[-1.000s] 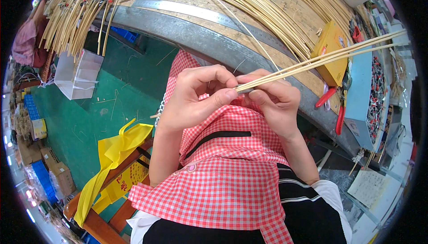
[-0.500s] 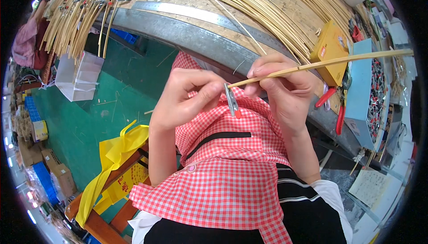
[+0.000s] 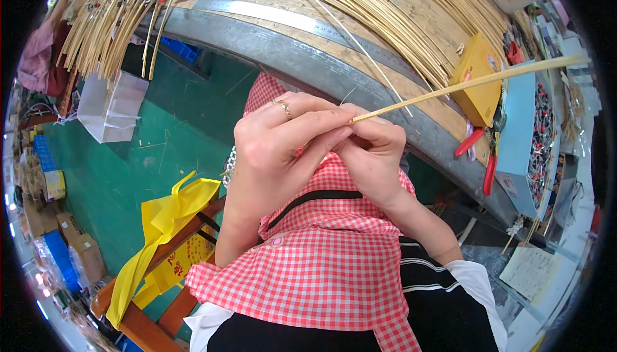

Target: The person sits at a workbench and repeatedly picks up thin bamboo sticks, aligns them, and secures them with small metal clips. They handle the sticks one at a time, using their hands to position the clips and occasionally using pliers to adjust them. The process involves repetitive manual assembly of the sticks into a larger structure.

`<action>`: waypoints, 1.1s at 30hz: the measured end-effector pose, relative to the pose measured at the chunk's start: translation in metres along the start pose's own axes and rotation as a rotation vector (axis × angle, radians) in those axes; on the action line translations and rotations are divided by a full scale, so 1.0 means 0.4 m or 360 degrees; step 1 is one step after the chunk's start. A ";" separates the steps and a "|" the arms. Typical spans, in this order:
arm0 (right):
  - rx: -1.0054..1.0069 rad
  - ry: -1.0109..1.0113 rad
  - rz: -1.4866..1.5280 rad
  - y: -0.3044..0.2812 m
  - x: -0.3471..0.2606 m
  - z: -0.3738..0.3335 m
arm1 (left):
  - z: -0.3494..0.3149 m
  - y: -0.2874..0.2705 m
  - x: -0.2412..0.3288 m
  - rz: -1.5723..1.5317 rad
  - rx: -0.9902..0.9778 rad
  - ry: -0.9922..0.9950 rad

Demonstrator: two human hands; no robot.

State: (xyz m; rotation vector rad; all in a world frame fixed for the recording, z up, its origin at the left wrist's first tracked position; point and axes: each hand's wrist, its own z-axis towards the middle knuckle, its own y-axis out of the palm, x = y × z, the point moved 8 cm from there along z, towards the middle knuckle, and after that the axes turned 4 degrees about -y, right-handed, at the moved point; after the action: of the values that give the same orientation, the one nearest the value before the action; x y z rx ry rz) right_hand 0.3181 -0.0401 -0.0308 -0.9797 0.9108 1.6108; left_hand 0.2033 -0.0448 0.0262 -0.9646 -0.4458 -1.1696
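In front of my apron, my left hand [image 3: 273,149] and my right hand [image 3: 376,159] meet at the near end of a slim pale bamboo strip [image 3: 463,86]. The fingers of both are closed in a pinch around that end, fingertips touching. From there the strip slants up to the right, over the bench edge and past the yellow box [image 3: 479,72]. A ring shows on a left finger. My fingers cover the strip's very end, and the small metal clip seen there earlier is out of sight.
Long bamboo strips [image 3: 360,11] lie on the bench beside a steel ruler [image 3: 276,14]. Clipped strips [image 3: 122,24] overhang at the far left. Red-handled pliers [image 3: 490,169] and a light blue box [image 3: 514,140] of clips are at the right. A yellow bag [image 3: 170,214] hangs on a wooden chair.
My hands have come together at the strip's end. The right hand moved left and down, the left fingers reached right, and the red-tipped clip became hidden.
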 end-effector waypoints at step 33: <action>-0.0617 -0.0222 -0.0022 -0.036 -0.117 0.108 | -0.020 0.034 -0.088 -0.0845 -0.0311 -0.0543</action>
State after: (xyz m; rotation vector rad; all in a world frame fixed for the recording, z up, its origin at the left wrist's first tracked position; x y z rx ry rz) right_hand 0.3331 -0.0145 0.0275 -1.1149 0.5042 1.8585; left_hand 0.2014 -0.0307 -0.0096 -1.2676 -0.9137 -1.5492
